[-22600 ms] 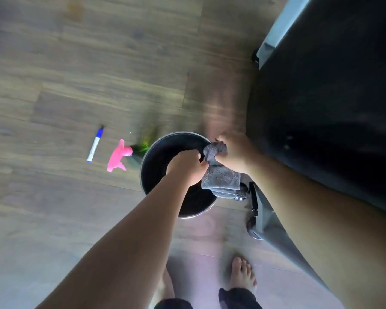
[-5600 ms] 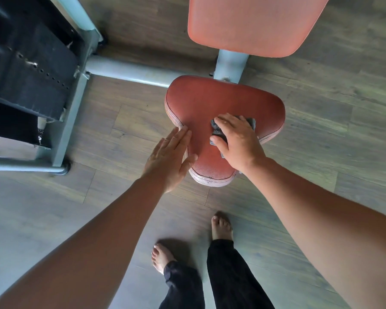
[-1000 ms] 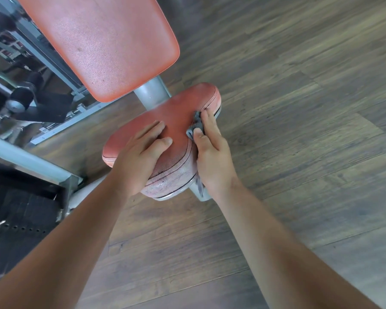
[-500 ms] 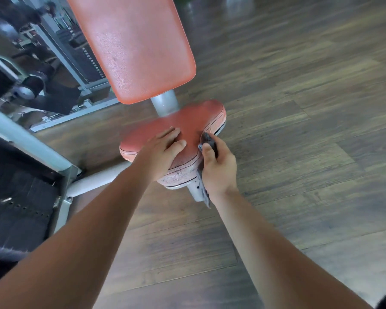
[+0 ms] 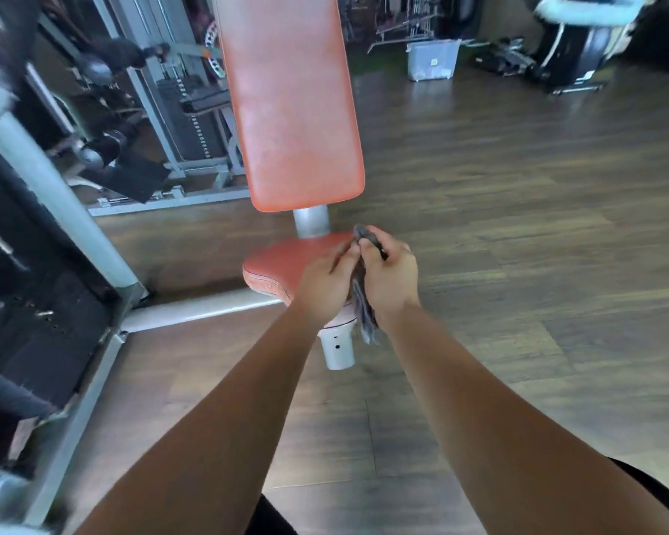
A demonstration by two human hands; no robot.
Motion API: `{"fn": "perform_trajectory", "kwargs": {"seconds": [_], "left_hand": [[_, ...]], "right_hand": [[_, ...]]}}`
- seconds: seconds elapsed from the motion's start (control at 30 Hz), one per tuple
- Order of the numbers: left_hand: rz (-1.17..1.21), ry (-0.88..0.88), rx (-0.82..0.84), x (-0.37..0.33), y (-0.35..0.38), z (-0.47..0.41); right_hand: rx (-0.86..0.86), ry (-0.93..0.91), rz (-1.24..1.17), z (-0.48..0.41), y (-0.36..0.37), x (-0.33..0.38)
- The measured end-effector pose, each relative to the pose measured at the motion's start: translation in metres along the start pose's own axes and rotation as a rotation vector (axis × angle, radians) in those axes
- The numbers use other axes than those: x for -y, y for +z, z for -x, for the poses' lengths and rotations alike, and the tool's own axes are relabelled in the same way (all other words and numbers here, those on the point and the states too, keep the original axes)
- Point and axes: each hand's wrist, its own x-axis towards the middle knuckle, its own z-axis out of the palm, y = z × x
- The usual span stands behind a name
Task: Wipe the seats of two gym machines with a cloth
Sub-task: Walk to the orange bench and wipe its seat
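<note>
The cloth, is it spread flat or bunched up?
Bunched. The cloth is gathered between the left hand and right hand, one end hanging down.

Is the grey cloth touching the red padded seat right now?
Cannot tell. In the head view the grey cloth hangs from the right hand over the red padded seat edge, but motion blur hides any contact.

The seat (image 5: pixel 275 260) is padded, covered in red-orange vinyl with a faint grain and a soft sheen; piping runs along its edge. At 12 o'clock from it, the backrest (image 5: pixel 290 110) wears the same vinyl, paler and scuffed in patches. The post (image 5: pixel 311 222) between them is smooth grey painted metal. The cloth (image 5: pixel 365 310), gripped in the right hand (image 5: pixel 389 276), is grey, soft and matt, hanging in folds. The floor (image 5: pixel 518 210) is dark wood-look plank, lightly glossy.
</note>
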Motion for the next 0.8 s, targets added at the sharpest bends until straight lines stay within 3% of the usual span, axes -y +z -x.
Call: {"fn": "perform_trajectory", "kwargs": {"seconds": [0.07,0.17,0.3,0.4,0.57,0.7,0.8], "left_hand": [[0.237,-0.028,0.011,-0.004,0.004,0.008],[0.391,-0.009,0.001,-0.004,0.003,0.013],[0.38,0.032,-0.065,-0.001,-0.007,0.01],[0.234,0.056,-0.223,0.006,-0.016,0.009],[0.224,0.074,-0.383,0.011,-0.034,0.022],[0.388,-0.109,-0.496,0.047,-0.059,0.022],[0.507,-0.152,-0.515,0.072,-0.074,0.031]], "right_hand": [[0.025,0.048,-0.131,0.002,0.007,0.011],[0.09,0.105,-0.262,0.007,0.011,0.028],[0.141,0.147,-0.349,0.012,0.016,0.037],[0.231,0.135,-0.339,0.013,0.023,0.041],[0.422,-0.005,-0.056,0.004,0.04,0.042],[0.461,-0.102,0.197,-0.017,0.055,0.023],[0.551,-0.256,0.509,-0.027,0.056,0.004]]}}
